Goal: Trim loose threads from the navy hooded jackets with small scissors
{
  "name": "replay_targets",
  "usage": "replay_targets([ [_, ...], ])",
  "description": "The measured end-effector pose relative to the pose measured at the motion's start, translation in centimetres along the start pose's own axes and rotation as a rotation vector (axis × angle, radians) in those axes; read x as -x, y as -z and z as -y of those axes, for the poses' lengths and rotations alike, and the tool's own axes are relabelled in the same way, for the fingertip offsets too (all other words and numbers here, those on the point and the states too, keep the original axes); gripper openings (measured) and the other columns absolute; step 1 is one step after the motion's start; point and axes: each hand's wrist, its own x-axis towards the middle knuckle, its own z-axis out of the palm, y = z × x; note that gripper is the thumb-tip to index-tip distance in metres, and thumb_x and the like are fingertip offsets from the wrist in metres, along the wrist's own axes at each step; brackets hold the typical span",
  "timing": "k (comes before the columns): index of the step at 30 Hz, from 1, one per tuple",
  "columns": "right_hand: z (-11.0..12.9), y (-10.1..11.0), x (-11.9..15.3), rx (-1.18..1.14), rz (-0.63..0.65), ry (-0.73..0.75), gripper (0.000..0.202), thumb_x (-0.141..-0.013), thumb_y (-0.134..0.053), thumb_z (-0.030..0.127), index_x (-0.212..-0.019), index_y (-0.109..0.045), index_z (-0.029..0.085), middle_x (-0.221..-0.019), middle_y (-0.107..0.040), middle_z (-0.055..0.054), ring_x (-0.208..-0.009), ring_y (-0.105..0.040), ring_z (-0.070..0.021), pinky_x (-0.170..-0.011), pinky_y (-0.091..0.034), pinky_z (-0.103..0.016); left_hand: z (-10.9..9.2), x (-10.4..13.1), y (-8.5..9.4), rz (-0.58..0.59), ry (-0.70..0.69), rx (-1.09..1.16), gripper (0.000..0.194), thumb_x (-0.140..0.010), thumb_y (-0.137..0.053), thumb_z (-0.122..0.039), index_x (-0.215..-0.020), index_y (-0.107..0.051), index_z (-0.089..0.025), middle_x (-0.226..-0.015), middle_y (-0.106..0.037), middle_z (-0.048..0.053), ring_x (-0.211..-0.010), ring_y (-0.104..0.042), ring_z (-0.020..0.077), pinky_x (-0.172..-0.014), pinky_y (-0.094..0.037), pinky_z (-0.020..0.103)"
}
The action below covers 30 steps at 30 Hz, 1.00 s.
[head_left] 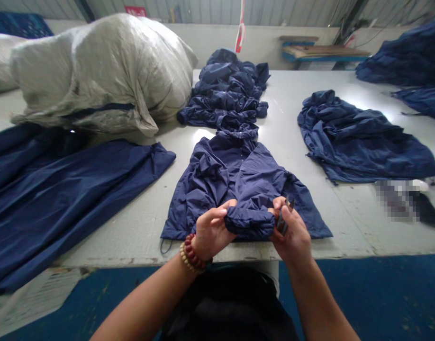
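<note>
A navy jacket lies spread on the white table, its hood pointing away from me and its hem near the front edge. One gathered cuff is raised between my hands. My left hand, with beads at the wrist, grips the cuff's left end between thumb and fingers. At the cuff's right end, my right hand is closed and holds small metal snips, blades pointing up. Its fingertips also touch the cuff.
Navy garments lie heaped behind the jacket, at the right and at the left. A large pale sack stands at the back left. A dark item, partly pixelated, lies at the right. A red-and-white cord hangs at the back.
</note>
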Motion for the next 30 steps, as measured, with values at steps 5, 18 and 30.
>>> replay_targets([
  [5,-0.1,0.3,-0.1,-0.038,-0.044,-0.014,0.027,-0.097,-0.070,0.050,-0.101,-0.054,0.028,-0.066,-0.041,0.009,-0.041,-0.018,-0.0055,-0.036,-0.015,-0.020,0.1,0.2,-0.1,0.071,0.012,-0.069,0.020,-0.079,-0.067,-0.033,-0.077,-0.054,-0.018,-0.072,-0.041,0.000,-0.072,-0.044,0.0154,-0.073,-0.043,0.027],
  [18,1.4,1.1,0.0,0.559,-0.182,0.184,0.049,-0.072,-0.096,0.037,-0.105,-0.061,0.026,-0.068,-0.052,0.009,-0.052,-0.045,-0.0082,-0.048,-0.036,-0.019,-0.5,-1.0,1.0,-0.145,-0.335,-0.805,0.030,-0.077,-0.087,-0.030,-0.087,-0.061,-0.018,-0.083,-0.064,0.001,-0.074,-0.058,0.0130,-0.071,-0.045,0.025],
  [30,-3.3,2.3,0.1,1.402,-0.348,0.711,0.024,-0.089,-0.067,0.018,-0.112,-0.072,0.022,-0.087,-0.077,0.000,-0.067,-0.072,-0.0163,-0.068,-0.057,-0.026,1.1,0.2,1.6,-0.203,-0.773,-2.035,0.024,-0.082,-0.056,-0.004,-0.094,-0.049,-0.024,-0.090,-0.057,0.003,-0.089,-0.055,0.0222,-0.079,-0.046,0.034],
])
